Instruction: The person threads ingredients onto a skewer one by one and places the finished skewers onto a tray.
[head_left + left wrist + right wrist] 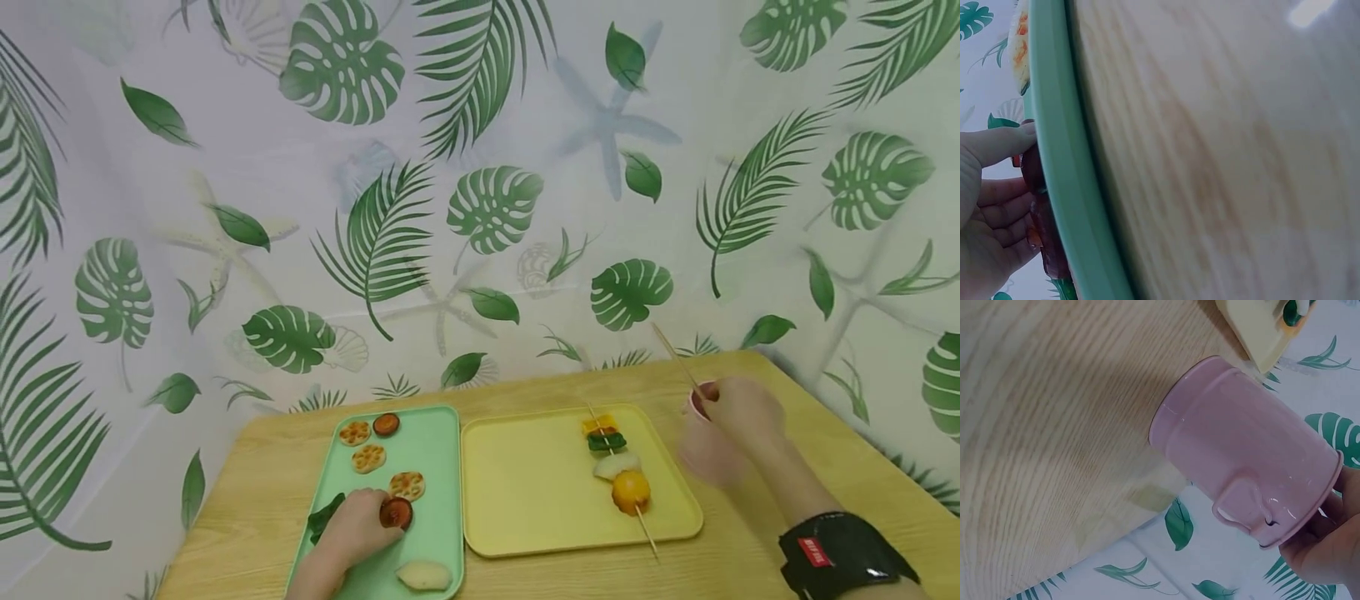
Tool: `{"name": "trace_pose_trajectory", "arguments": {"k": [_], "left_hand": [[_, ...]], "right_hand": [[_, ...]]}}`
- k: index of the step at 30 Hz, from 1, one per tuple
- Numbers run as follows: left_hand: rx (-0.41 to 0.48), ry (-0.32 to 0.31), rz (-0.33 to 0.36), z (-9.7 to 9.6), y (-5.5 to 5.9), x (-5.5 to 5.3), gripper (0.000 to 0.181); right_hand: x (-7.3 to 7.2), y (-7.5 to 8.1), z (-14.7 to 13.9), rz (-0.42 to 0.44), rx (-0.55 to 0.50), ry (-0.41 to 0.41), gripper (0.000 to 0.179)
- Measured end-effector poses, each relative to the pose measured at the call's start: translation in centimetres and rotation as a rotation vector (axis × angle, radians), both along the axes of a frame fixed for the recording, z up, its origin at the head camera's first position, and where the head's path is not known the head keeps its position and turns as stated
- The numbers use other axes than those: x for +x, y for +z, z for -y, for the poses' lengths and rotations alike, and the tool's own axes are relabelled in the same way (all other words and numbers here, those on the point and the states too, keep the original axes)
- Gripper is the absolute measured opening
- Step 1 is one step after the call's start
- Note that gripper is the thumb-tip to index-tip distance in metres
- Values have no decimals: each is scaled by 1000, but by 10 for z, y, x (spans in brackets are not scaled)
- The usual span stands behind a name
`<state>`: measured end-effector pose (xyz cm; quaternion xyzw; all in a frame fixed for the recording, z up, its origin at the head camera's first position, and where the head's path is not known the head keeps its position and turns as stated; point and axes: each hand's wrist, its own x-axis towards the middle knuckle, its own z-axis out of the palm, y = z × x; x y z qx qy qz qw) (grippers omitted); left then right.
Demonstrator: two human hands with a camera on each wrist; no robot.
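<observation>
My left hand is over the green tray, thumb and fingers pinching a reddish-brown round slice. The left wrist view shows the thumb against dark brown pieces behind the tray's rim. My right hand is at the mouth of a pink cup and pinches a thin wooden skewer that slants up and left. The skewer's lower end is hidden by the hand and cup. On the yellow tray lies a loaded skewer with an orange-yellow round piece, a pale piece and a green piece.
Several round waffle-patterned slices and another brown slice lie on the green tray. Dark green leafy pieces are at its left, a pale oblong piece at its near end. A leaf-print curtain hangs behind the wooden table.
</observation>
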<state>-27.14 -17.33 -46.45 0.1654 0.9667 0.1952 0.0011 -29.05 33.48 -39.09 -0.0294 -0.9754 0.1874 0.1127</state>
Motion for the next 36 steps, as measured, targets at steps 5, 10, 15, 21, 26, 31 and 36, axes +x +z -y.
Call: {"name": "trace_pose_trajectory", "arguments": {"k": [5,10,15,21,26,31,36], "left_hand": [[14,2,13,-1,-1,-1,36],[8,10,39,6,-3,3,41],[12,17,31,12,-5,4,38],[59,22,54,10,-1,-5,40],[157,25,34,8,8,-12,37],[242,86,37,9,24,-7,45],[285,104,20,9,38,-1,49]], "right_hand": [[-4,-3,3,-8,24,-5,18],[-8,-8,8,51,13,-13,23],[-10,-9,11,46,25,-1,27],[3,3,4,-169,44,-19,23],[24,27,1,-332,6,-105,20],[42,48,14,-448,-43,-119,25],[54,51,37,-638,-31,5,19]]}}
